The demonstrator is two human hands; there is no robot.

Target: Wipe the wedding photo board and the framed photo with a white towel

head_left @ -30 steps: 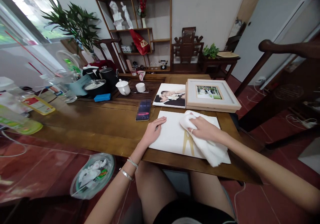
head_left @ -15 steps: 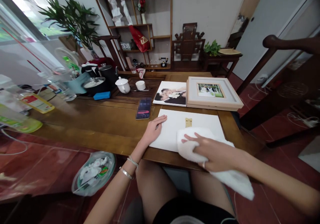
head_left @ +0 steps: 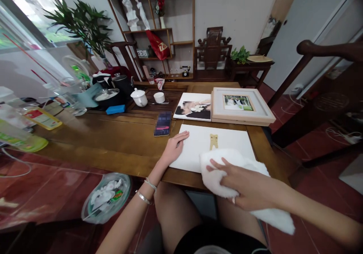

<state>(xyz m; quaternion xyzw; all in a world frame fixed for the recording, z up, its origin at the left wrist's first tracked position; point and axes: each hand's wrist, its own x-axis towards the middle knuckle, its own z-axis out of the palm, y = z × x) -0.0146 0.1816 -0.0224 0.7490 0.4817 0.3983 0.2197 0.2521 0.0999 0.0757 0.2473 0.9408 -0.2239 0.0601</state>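
A flat white board [head_left: 193, 148] lies near the table's front edge, with a small gold-coloured metal plate [head_left: 213, 140] on its upper face. My left hand [head_left: 175, 145] rests on the board's left side, fingers stretched out and holding nothing. In my right hand [head_left: 238, 180] is a white towel [head_left: 217, 171], bunched under the fingers over the board's front right part. One end of the towel hangs past the table edge. The towel covers the board's lower right area.
Behind the board lie a photo panel [head_left: 193, 108] and a framed photo [head_left: 263, 110]. A phone [head_left: 162, 124] sits to the left. Farther left are a lidded white cup [head_left: 138, 98], a blue sponge [head_left: 115, 109] and several bottles. A lined bin [head_left: 124, 193] stands on the floor.
My right hand and the towel have moved slightly toward me and to the right, showing more of the metal plate. My left hand stays in place.
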